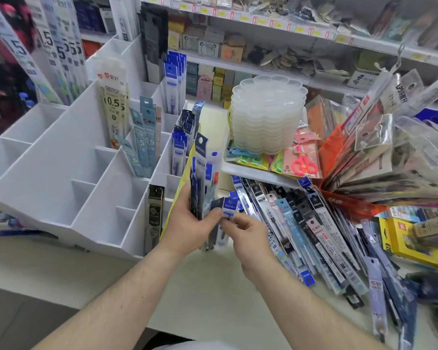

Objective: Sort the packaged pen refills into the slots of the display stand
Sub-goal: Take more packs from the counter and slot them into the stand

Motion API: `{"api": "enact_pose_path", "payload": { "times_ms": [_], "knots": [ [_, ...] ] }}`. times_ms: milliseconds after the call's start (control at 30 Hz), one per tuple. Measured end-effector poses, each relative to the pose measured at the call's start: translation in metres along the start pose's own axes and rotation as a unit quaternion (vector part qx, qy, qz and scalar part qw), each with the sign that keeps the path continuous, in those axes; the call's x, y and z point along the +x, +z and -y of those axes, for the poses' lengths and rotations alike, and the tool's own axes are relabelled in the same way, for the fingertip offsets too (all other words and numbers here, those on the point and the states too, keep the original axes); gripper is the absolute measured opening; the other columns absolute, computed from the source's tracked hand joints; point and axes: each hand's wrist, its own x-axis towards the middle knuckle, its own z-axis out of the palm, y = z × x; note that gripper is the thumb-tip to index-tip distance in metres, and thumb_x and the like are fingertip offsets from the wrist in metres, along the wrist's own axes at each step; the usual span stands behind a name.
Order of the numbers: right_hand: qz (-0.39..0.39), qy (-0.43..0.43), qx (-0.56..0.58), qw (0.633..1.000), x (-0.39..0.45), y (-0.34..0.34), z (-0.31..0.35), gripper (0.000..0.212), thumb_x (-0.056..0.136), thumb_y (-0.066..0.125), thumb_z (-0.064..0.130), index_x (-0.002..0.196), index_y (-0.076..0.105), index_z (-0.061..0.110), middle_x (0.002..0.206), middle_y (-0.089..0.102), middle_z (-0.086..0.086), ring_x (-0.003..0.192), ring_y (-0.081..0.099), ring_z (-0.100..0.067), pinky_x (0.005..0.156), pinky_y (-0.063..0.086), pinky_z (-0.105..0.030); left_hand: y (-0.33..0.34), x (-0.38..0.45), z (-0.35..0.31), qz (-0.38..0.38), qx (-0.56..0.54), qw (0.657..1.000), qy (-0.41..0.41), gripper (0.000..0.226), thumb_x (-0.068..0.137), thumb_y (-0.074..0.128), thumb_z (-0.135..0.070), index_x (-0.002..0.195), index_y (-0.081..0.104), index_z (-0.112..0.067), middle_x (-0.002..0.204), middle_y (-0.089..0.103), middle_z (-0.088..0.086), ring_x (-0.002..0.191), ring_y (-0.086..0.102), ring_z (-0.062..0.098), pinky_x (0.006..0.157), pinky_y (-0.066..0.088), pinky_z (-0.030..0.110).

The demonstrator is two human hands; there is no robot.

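Head view: nearest us, right hand (248, 231) pinches a blue-topped refill pack (229, 207), just right of the display stand (61, 157). Left hand (187, 223) grips an upright bundle of blue packs (202, 178) against the stand's right edge. Right of the stand, loose refills (314, 223) fan across the counter. Risk here: slick sleeves sliding from that crowded left grip, or landing in a wrong slot.

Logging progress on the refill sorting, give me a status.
Left hand grips upright bundle of blue refill packs. Right hand pinches another blue pack. Loose refill pile unsorted; display stand slots mostly free.
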Motion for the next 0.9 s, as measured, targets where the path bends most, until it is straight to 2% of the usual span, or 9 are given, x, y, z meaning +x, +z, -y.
{"api": "enact_pose_path", "payload": {
  "times_ms": [67,167,267,333,400,500,667,800,900],
  "knots": [
    [-0.004,-0.015,-0.032,0.999,-0.002,-0.001,-0.006,0.024,0.09,0.069,0.004,0.079,0.078,0.022,0.086,0.068,-0.008,0.074,0.058,-0.011,0.068,0.044,-0.021,-0.002,-0.006,0.007,0.008,-0.022,0.999,-0.026,0.053,0.068,0.078,-0.015,0.116,0.058,-0.023,0.101,0.075,-0.019,0.095,0.072,0.001,0.079,0.053,0.013],
    [0.002,-0.015,-0.045,0.999,-0.005,-0.004,-0.012,0.024,0.091,0.067,0.002,0.079,0.078,0.02,0.068,0.06,0.0,0.06,0.048,-0.008,0.058,0.039,-0.02,-0.006,-0.014,0.014,0.021,-0.025,0.998,-0.046,0.06,0.063,0.083,-0.023,0.117,0.061,-0.011,0.102,0.077,-0.011,0.095,0.073,0.007,0.079,0.055,0.017],
    [0.02,-0.022,-0.093,0.995,-0.004,-0.007,-0.016,0.017,0.093,0.06,0.001,0.085,0.075,0.003,0.076,0.057,-0.03,0.071,0.045,-0.016,0.067,0.036,-0.03,-0.007,-0.021,0.022,0.028,-0.008,0.998,-0.061,0.058,0.063,0.083,-0.009,0.114,0.059,-0.022,0.103,0.076,-0.015,0.096,0.072,0.005,0.082,0.055,0.019],
    [0.043,-0.033,-0.109,0.993,-0.004,-0.008,-0.017,0.018,0.095,0.054,-0.001,0.089,0.071,-0.006,0.087,0.06,-0.036,0.075,0.049,-0.019,0.071,0.041,-0.034,-0.008,-0.024,0.028,0.032,0.015,0.997,-0.068,0.061,0.061,0.083,-0.009,0.114,0.057,-0.023,0.1,0.075,-0.018,0.094,0.071,0.002,0.081,0.054,0.017],
    [0.062,-0.036,-0.112,0.991,-0.004,-0.008,-0.016,0.026,0.096,0.051,-0.003,0.086,0.074,0.004,0.084,0.068,-0.02,0.077,0.057,-0.017,0.072,0.048,-0.035,-0.008,-0.025,0.033,0.039,0.032,0.996,-0.08,0.063,0.062,0.081,-0.009,0.12,0.057,-0.017,0.101,0.076,-0.012,0.095,0.073,0.007,0.082,0.056,0.022],
    [0.074,-0.034,-0.132,0.988,-0.004,-0.01,-0.016,0.05,0.095,0.054,-0.002,0.068,0.074,0.034,0.069,0.066,0.014,0.069,0.058,-0.004,0.07,0.048,-0.024,-0.006,-0.027,0.038,0.042,0.038,0.993,-0.1,0.057,0.065,0.079,-0.01,0.119,0.06,-0.009,0.102,0.076,-0.005,0.097,0.073,0.012,0.084,0.057,0.026],
    [0.042,-0.008,-0.153,0.987,0.0,-0.014,-0.015,0.034,0.094,0.06,0.003,0.073,0.074,0.026,0.067,0.067,0.007,0.065,0.057,-0.011,0.067,0.049,-0.03,-0.005,-0.024,0.03,0.041,0.04,0.989,-0.138,0.033,0.077,0.076,-0.005,0.108,0.07,-0.015,0.096,0.077,-0.005,0.094,0.073,0.01,0.079,0.055,0.023],
    [0.029,-0.026,-0.104,0.994,0.003,-0.019,0.009,0.02,0.095,0.062,0.005,0.086,0.076,0.015,0.075,0.074,0.001,0.068,0.065,-0.01,0.064,0.052,-0.021,-0.005,-0.012,-0.001,0.038,-0.001,0.986,-0.161,0.028,0.07,0.07,-0.015,0.092,0.077,-0.031,0.091,0.078,-0.01,0.089,0.075,0.009,0.071,0.055,0.017],
    [0.033,-0.039,-0.049,0.997,0.001,-0.022,0.031,0.02,0.096,0.06,0.004,0.086,0.076,0.009,0.084,0.075,-0.01,0.075,0.07,-0.023,0.068,0.057,-0.033,-0.009,-0.003,-0.024,0.031,-0.034,0.984,-0.17,0.028,0.072,0.072,-0.014,0.098,0.074,-0.023,0.094,0.079,-0.006,0.09,0.075,0.014,0.076,0.059,0.029]
  ]
}}
